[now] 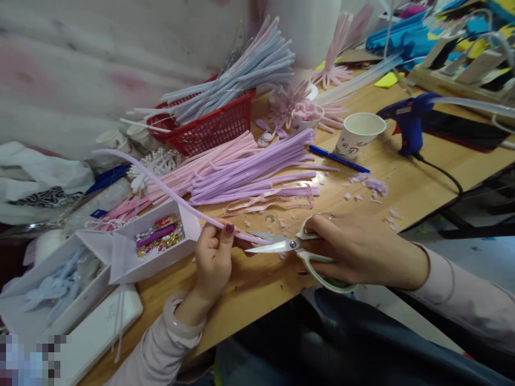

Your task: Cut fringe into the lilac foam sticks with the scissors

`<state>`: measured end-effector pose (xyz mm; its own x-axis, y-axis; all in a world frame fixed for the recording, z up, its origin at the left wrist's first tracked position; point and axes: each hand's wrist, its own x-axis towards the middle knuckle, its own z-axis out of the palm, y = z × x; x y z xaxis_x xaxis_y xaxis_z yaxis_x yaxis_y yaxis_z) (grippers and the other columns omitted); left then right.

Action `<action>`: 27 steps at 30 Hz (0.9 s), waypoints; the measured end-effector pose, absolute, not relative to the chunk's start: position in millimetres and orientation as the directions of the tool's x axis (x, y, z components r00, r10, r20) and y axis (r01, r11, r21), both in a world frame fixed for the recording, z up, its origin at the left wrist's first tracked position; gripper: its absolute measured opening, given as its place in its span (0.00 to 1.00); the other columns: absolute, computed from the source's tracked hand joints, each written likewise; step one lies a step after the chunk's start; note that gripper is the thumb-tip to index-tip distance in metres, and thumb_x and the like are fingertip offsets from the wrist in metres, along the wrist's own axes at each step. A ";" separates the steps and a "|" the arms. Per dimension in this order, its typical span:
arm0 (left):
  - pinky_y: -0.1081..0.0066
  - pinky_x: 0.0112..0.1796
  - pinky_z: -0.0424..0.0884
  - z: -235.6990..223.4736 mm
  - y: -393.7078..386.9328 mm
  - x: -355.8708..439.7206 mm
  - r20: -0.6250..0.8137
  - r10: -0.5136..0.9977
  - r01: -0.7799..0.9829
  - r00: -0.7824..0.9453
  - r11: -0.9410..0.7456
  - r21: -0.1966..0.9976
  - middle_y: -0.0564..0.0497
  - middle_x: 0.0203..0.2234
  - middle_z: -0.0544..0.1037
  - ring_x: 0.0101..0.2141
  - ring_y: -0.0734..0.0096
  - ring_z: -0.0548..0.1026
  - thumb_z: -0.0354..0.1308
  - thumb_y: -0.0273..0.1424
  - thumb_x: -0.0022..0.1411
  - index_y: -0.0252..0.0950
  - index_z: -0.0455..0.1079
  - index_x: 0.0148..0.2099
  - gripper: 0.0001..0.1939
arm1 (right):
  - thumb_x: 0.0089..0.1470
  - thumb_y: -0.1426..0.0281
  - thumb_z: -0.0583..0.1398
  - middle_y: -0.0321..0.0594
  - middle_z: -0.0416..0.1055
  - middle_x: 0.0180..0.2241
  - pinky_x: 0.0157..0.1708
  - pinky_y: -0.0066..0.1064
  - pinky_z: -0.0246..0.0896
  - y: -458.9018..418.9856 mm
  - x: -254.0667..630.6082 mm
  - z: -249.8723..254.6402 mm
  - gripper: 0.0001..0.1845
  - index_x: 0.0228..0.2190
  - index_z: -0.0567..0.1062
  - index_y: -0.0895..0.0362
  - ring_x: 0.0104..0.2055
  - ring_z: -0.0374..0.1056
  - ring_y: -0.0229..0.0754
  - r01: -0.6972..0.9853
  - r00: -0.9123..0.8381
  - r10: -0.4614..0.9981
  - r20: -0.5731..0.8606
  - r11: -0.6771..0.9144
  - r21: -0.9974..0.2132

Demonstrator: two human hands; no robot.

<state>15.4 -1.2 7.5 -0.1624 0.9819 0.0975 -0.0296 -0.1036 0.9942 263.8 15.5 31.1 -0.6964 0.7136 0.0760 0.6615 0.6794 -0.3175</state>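
My left hand pinches a long lilac pipe cleaner between thumb and fingers. Its long end curves up to the left, and its short end points right, between the blades of the scissors. My right hand grips these white-handled scissors, with the blades parted around the tip. Behind my hands lies a bundle of lilac pipe cleaners, beside pink pipe cleaners. A pink tape measure is loosely curled in front of the bundle.
A red basket holds pale blue pipe cleaners. A paper cup, a blue pen and a blue glue gun are at the right. Lilac fluff dots the table. White boxes with beads and trimmings stand left.
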 end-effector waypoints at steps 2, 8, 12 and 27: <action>0.72 0.21 0.75 7.6 -1.4 14.8 0.092 0.983 -0.030 -0.156 -0.098 0.995 0.54 0.18 0.77 0.19 0.67 0.78 0.61 0.45 0.60 0.36 0.64 0.34 0.17 | 0.60 0.55 0.53 0.43 0.71 0.27 0.23 0.31 0.49 15.3 265.1 30.3 0.16 0.34 0.63 0.56 0.26 0.67 0.43 0.661 -0.696 0.714 0.079 0.680 -0.317; 0.72 0.22 0.75 6.2 -0.6 14.0 0.103 0.982 -0.040 -0.158 -0.110 0.993 0.55 0.18 0.76 0.18 0.69 0.78 0.61 0.44 0.60 0.36 0.64 0.33 0.17 | 0.60 0.55 0.54 0.43 0.72 0.28 0.24 0.30 0.50 15.9 267.4 28.4 0.16 0.33 0.63 0.56 0.27 0.67 0.43 0.655 -0.699 0.713 0.058 0.671 -0.348; 0.74 0.20 0.74 4.5 0.8 12.9 0.106 0.983 -0.040 -0.153 -0.113 0.993 0.56 0.16 0.75 0.17 0.70 0.76 0.61 0.43 0.61 0.35 0.65 0.33 0.16 | 0.60 0.56 0.54 0.43 0.71 0.27 0.24 0.30 0.49 15.8 269.9 24.9 0.15 0.33 0.63 0.56 0.27 0.67 0.43 0.660 -0.694 0.719 0.044 0.659 -0.360; 0.72 0.20 0.73 7.0 1.5 15.1 0.075 0.985 -0.053 -0.157 -0.084 0.995 0.51 0.18 0.79 0.16 0.69 0.76 0.62 0.46 0.58 0.36 0.64 0.33 0.19 | 0.61 0.56 0.52 0.41 0.71 0.25 0.23 0.29 0.48 18.1 278.3 25.7 0.16 0.30 0.66 0.55 0.24 0.66 0.41 0.725 -0.639 0.769 -0.010 0.598 -0.342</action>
<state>15.1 1.5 7.0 -0.1575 0.9847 0.0748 -0.0531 -0.0841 0.9950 278.3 18.1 25.7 -0.6394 0.7688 -0.0096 0.7248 0.5984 -0.3415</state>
